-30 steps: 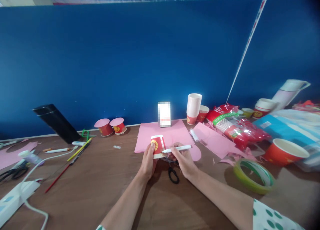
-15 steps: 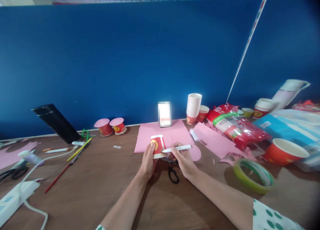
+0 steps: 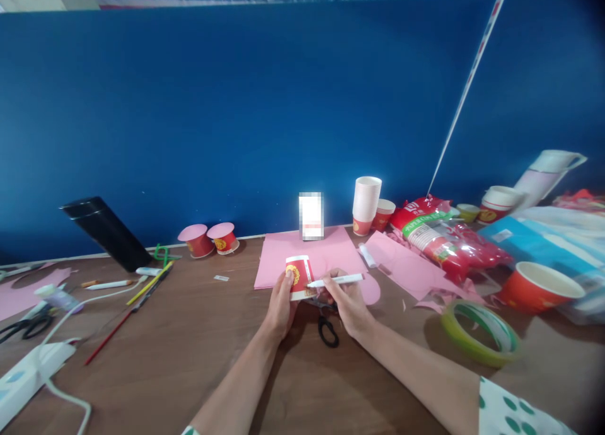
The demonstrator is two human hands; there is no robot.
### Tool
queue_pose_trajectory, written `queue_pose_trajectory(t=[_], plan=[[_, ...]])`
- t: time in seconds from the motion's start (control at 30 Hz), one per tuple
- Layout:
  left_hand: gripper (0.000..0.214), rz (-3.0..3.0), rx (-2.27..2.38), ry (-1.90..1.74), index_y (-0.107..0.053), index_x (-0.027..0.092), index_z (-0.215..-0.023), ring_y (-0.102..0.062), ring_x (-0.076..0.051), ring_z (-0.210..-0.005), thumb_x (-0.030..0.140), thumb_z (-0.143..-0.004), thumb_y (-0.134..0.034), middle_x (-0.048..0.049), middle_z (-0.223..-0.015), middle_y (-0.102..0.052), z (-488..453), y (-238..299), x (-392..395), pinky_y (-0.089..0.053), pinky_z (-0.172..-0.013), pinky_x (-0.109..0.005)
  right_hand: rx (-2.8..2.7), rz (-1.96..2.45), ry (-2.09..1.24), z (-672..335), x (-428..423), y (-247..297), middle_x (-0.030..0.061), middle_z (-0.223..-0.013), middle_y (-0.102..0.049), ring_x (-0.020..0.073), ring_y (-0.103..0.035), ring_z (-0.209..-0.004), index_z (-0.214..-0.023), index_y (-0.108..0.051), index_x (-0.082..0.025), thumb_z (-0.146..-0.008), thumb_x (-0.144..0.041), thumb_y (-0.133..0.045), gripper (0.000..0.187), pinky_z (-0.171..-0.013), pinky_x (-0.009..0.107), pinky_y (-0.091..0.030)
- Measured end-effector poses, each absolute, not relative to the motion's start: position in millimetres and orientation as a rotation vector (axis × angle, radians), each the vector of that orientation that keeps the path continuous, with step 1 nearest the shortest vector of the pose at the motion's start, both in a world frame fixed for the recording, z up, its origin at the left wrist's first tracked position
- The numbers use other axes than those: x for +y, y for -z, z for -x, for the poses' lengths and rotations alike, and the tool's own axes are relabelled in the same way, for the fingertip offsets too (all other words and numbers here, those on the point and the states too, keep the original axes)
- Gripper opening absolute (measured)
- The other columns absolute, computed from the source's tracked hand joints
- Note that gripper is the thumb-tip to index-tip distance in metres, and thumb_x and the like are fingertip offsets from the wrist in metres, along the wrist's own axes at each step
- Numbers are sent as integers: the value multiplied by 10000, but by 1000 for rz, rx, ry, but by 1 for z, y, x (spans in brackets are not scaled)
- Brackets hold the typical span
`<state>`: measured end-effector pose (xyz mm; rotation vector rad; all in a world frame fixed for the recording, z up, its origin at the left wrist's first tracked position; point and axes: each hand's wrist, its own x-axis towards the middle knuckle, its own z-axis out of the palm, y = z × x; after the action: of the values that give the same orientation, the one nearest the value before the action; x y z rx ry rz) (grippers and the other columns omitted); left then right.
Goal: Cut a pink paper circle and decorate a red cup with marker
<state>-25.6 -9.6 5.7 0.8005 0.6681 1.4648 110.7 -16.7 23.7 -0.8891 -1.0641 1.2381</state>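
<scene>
A small red paper cup (image 3: 299,276) stands upside down on a pink paper sheet (image 3: 326,249) at the middle of the brown table. My left hand (image 3: 280,309) is wrapped round the cup's left side. My right hand (image 3: 346,304) pinches a white pen (image 3: 336,280), whose tip touches the cup's lower right rim. Black scissors (image 3: 328,328) lie on the table between my two hands, partly hidden by the right one.
Two upturned red cups (image 3: 209,239) sit by the blue partition. A stack of cups (image 3: 366,203), a red plastic bag (image 3: 439,237), a red bowl (image 3: 539,286) and a tape roll (image 3: 479,331) lie right. Pencils (image 3: 137,293), a black box (image 3: 106,232), a power strip (image 3: 26,375) lie left.
Almost nothing has moved. The pen tip and my right hand have shifted very slightly along the cup's rim.
</scene>
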Motion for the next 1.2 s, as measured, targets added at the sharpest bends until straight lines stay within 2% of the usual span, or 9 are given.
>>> queue_pose_trajectory(t=[0.17, 0.53, 0.8, 1.2], plan=[[346, -799, 660, -1455, -636, 161, -943, -662, -265, -944, 488, -831, -637, -72, -897, -707, 25, -5, -10, -489, -880, -398, -1073, 906, -1214, -110, -17, -23, -39, -553, -554, 92, -446, -478, -690, -581, -194, -755, -464, -717, 309, -458, 214, -343], [299, -807, 682, -1461, -624, 168, -939, -659, -228, -835, 455, -855, -620, -36, -829, -679, 27, -1, -9, -489, -848, -385, -1150, 870, -1233, -113, -17, -17, -40, -533, -537, 103, -435, -506, -654, -558, -197, -778, -392, -687, 264, -489, 230, -316], [374, -790, 683, -1453, -627, 166, -960, -663, -261, -917, 506, -808, -659, -64, -890, -701, 27, -3, -10, -484, -875, -403, -1133, 885, -1249, -113, -16, -19, -43, -534, -534, 102, -431, -493, -666, -550, -200, -786, -392, -671, 257, -476, 226, -309], [353, -785, 682, -1462, -625, 156, -954, -666, -242, -869, 484, -826, -647, -59, -873, -697, 27, -2, -9, -489, -854, -388, -1137, 861, -1277, -114, -15, -18, -50, -526, -512, 91, -410, -487, -668, -533, -196, -783, -383, -670, 259, -468, 216, -297]])
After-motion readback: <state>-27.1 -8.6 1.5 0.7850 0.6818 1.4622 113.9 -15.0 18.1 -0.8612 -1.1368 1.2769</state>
